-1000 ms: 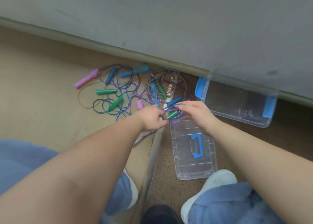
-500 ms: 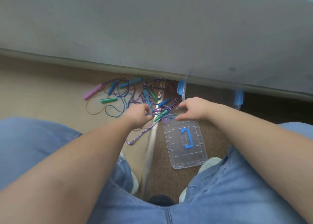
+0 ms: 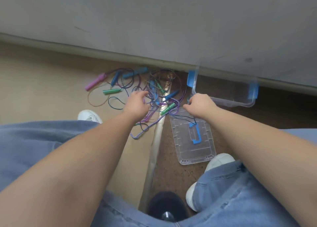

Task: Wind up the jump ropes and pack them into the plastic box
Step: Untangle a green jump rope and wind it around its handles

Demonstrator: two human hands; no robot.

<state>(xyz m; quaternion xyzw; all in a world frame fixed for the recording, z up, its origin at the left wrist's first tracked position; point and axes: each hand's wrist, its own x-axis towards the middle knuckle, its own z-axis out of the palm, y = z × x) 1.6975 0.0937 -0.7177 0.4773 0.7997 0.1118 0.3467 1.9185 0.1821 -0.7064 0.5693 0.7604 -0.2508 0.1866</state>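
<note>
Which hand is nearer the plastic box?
Right. The right hand is at the left end of the plastic box; the left hand is farther left, on the jump ropes.

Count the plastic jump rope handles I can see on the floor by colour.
Blue plastic handles: 4
Green plastic handles: 3
Pink plastic handle: 1
Total: 8 in plain view; the left hand may hide more.

A grey wall point(image 3: 154, 21) is running across the top, its baseboard point(image 3: 85, 49) meeting the floor. Tan flooring point(image 3: 34, 81) is lying left and brown speckled flooring point(image 3: 171, 172) right, with a pale strip point(image 3: 155, 151) dividing them. Jeans point(image 3: 42, 141) are filling the bottom, a white left shoe point(image 3: 89, 116) and right shoe point(image 3: 219, 161) peeking out. A dark round object point(image 3: 166, 206) is sitting between the legs, blurred.
</note>
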